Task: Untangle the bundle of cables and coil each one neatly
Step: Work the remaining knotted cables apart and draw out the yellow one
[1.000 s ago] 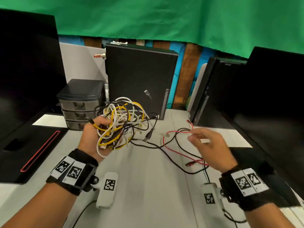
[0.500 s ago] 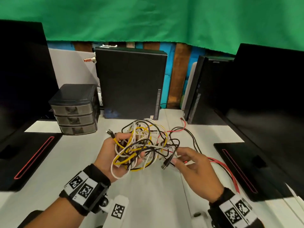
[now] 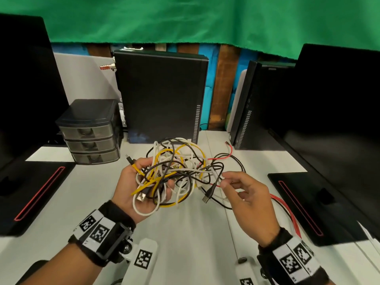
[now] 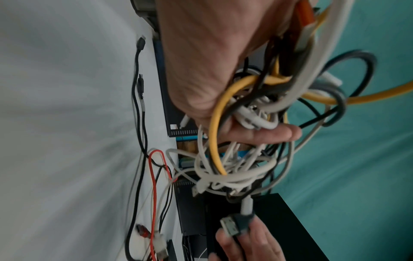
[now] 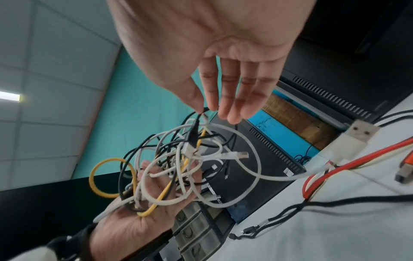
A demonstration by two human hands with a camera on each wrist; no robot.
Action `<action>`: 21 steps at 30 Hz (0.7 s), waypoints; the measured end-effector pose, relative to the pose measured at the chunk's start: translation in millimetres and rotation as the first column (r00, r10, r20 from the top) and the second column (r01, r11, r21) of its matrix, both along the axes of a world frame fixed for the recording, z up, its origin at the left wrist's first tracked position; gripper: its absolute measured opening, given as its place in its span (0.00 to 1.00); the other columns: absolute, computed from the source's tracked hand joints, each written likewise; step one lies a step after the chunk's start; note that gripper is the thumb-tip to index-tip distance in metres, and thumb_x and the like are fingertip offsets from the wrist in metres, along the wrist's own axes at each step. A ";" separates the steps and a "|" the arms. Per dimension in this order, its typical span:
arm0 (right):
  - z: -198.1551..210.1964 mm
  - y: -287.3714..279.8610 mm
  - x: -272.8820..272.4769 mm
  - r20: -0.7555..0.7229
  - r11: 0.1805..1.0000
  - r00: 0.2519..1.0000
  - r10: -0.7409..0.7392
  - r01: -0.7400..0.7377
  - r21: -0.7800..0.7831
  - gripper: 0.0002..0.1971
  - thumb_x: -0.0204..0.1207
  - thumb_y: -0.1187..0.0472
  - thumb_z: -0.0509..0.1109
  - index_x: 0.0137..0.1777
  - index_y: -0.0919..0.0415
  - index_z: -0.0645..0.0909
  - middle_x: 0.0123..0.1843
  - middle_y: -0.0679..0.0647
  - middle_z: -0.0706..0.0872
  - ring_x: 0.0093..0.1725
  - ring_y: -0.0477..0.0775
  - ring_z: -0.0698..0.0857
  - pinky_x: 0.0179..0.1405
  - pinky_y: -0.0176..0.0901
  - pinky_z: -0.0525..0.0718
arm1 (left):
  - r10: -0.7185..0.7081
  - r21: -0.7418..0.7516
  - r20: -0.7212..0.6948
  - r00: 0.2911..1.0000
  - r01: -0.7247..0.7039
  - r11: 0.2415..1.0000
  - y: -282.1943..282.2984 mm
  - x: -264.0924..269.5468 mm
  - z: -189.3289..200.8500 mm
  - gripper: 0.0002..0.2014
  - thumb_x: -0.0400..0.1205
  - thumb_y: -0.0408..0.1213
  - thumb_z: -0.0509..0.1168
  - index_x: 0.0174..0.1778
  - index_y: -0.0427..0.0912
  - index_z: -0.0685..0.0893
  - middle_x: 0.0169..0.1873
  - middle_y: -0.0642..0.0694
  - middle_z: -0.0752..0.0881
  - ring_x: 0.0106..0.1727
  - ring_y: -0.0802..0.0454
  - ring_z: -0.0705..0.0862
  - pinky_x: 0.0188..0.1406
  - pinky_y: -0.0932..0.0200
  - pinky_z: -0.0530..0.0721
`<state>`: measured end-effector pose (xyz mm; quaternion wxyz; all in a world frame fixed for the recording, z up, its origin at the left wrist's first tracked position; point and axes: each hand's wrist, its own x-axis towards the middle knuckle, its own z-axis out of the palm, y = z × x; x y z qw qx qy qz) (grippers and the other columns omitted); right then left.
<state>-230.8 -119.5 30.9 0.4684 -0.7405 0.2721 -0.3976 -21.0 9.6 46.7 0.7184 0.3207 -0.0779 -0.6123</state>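
Observation:
A tangled bundle of yellow, white and black cables (image 3: 174, 171) is held above the white table (image 3: 185, 233). My left hand (image 3: 148, 182) grips it from below, palm up, with loops spilling over the fingers (image 5: 178, 167). My right hand (image 3: 224, 182) is just right of the bundle. Its thumb and forefinger pinch a black cable (image 5: 202, 110) close to its end. That cable's black USB plug (image 3: 206, 197) hangs below the pinch (image 4: 234, 226). A red cable (image 3: 287, 208) trails from the bundle over the table to the right. A white USB plug (image 5: 357, 132) lies near it.
A dark three-drawer box (image 3: 90, 132) stands at the back left. Two black computer cases (image 3: 162, 95) (image 3: 259, 103) stand at the back, under a green curtain. Black monitor bases with red stripes (image 3: 37, 196) (image 3: 304, 206) flank the table's middle.
My left hand has brought the bundle nearer and more to the middle. My right hand left the red cable on the table and now pinches the black cable at the bundle's right side.

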 end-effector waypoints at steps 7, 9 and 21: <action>7.6 15.7 -0.1 0.049 0.987 0.998 0.037 -0.029 -0.160 0.09 0.77 0.63 0.75 0.49 0.45 0.87 0.45 0.43 0.89 0.48 0.47 0.88 0.41 0.30 0.83 | 0.051 -0.007 0.256 0.965 -0.050 0.999 -5.4 -23.9 5.5 0.16 0.82 0.43 0.62 0.54 0.38 0.91 0.49 0.36 0.90 0.43 0.41 0.89 0.45 0.50 0.87; 9.9 21.1 -0.6 0.045 0.976 0.997 0.057 -0.046 -0.213 0.08 0.78 0.62 0.75 0.49 0.45 0.87 0.46 0.42 0.89 0.48 0.47 0.88 0.42 0.32 0.83 | 0.053 -0.007 0.308 0.950 -0.054 0.999 -5.7 -27.5 5.3 0.16 0.80 0.42 0.65 0.57 0.39 0.90 0.49 0.36 0.91 0.44 0.42 0.91 0.50 0.48 0.87; 18.2 33.1 -1.7 0.098 0.910 0.987 0.127 -0.076 -0.408 0.10 0.83 0.57 0.67 0.54 0.56 0.91 0.49 0.43 0.91 0.50 0.48 0.89 0.47 0.31 0.82 | 0.115 -0.088 0.526 0.843 -0.081 0.993 -7.0 -39.9 3.6 0.23 0.77 0.42 0.71 0.66 0.36 0.79 0.63 0.27 0.84 0.58 0.31 0.83 0.55 0.33 0.78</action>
